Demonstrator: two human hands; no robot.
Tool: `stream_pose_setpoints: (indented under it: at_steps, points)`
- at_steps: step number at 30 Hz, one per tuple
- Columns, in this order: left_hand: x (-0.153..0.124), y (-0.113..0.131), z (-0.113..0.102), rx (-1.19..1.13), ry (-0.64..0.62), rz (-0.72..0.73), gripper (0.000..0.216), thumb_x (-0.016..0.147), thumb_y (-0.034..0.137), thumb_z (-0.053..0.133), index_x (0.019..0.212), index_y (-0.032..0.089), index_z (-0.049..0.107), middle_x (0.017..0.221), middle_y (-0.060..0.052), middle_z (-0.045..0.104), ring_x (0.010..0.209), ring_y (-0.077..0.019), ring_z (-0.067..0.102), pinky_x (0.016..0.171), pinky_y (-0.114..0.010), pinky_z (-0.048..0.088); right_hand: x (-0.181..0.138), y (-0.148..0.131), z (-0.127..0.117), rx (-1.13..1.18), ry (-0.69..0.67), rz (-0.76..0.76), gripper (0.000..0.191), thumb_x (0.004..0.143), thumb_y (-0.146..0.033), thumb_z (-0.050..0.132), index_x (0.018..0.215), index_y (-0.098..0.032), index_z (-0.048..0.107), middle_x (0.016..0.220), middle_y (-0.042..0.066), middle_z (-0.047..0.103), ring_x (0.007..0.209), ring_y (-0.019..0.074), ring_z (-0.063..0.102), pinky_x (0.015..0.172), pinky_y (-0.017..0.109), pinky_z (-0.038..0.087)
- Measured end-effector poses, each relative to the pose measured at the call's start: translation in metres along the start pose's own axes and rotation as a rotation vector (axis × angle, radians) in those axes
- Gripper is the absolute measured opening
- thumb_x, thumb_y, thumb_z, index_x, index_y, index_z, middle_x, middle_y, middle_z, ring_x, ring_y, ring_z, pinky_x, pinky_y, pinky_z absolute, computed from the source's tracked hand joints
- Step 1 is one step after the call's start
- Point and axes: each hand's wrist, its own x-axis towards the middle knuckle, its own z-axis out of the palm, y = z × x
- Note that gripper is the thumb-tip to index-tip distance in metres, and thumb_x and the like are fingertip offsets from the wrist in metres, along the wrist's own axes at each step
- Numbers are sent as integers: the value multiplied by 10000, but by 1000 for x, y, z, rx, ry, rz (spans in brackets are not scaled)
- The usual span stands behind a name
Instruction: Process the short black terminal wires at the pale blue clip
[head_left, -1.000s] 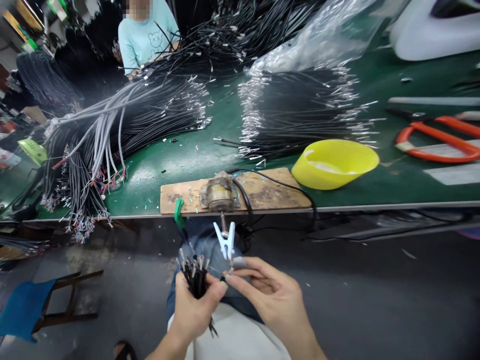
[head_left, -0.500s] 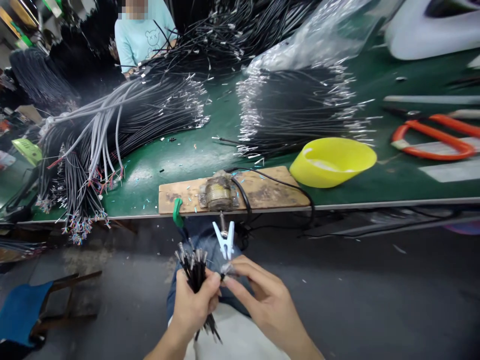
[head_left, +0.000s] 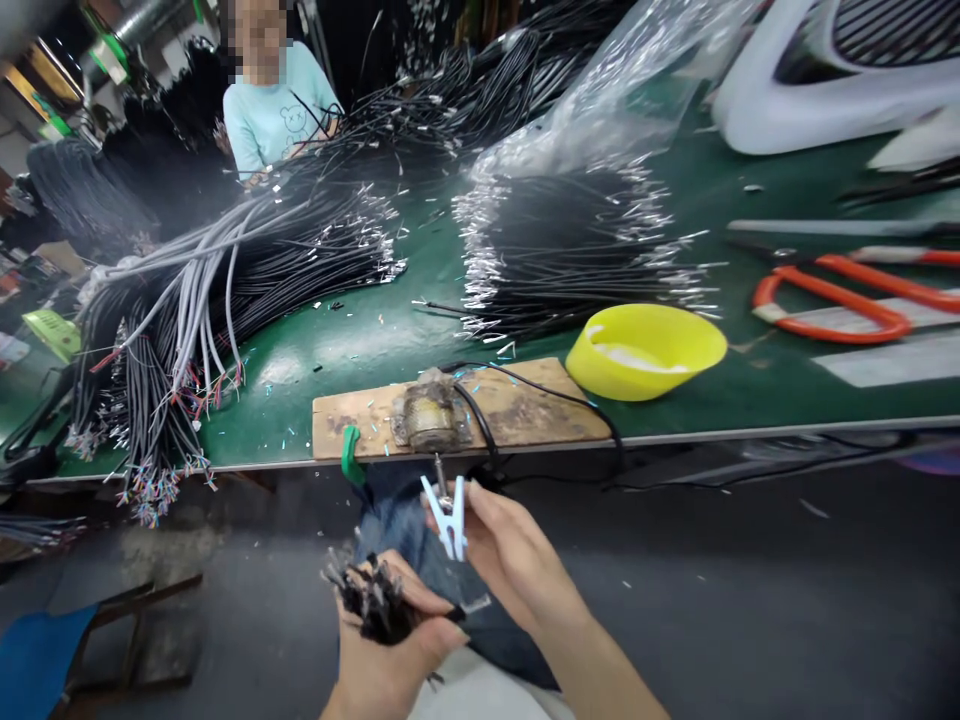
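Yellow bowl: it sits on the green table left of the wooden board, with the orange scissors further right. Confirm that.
Not quite. The head view shows the yellow bowl on the green table to the right of the wooden board, not left. The orange scissors do lie further right.

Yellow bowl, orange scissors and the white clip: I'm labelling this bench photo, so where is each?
Yellow bowl (head_left: 679,345): head view, on its front outer wall.
Orange scissors (head_left: 825,300): head view, on the near handle loop.
White clip (head_left: 452,520): head view, on its body.
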Motion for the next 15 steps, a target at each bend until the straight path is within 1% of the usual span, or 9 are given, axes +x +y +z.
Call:
stream_pose_setpoints:
  at_steps: [2,4,5,8,10,13,15]
  points:
    - [2,2,-1,0,11,44,133,573,294,792,574,193,704,612,-20,579,573,-139,518,563,-268,421,4,-2,5,20,-31,-3,448,658,-610,657,683,-165,697,613,40,648,555,151,548,557,266,462]
    - [5,2,-1,-1,17,70,120,596,280,782,581,191,703,610,-15,570,590,-138,523,583,-264,424,6,0,6,51,-46,7,464,669,-616,645,755,-165,716,660,48,674,579,148,573,583,261,482]
    - [7,1,0,-1,16,76,122,604,277,779,583,186,701,605,-13,565,592,-136,520,583,-262,424,6,1,6,64,-42,12,451,671,-601,656,760,-164,718,665,47,677,580,148,581,580,258,487]
    - [13,-1,2,-3,-7,69,147,612,285,776,590,167,691,595,-9,563,577,-130,510,563,-256,423,7,2,5,81,-29,43,397,653,-545,707,709,-151,714,633,42,666,554,147,584,534,246,487]
    - [16,-3,3,-3,-31,56,172,610,298,778,593,157,683,598,-12,571,575,-133,514,559,-258,427,8,1,4,95,-17,65,386,632,-530,731,671,-147,707,616,32,656,535,128,566,506,219,473]
    - [18,-4,5,0,-59,45,220,616,347,770,598,149,675,604,-20,584,587,-145,524,579,-273,443,9,0,4,125,-11,85,381,598,-519,758,629,-145,691,578,13,628,513,106,533,476,193,450]
    - [19,-4,5,5,-69,44,248,630,383,756,606,148,679,610,-29,591,606,-160,539,608,-290,457,9,1,4,138,-32,106,398,604,-536,746,645,-143,690,548,7,604,488,108,515,448,202,436]
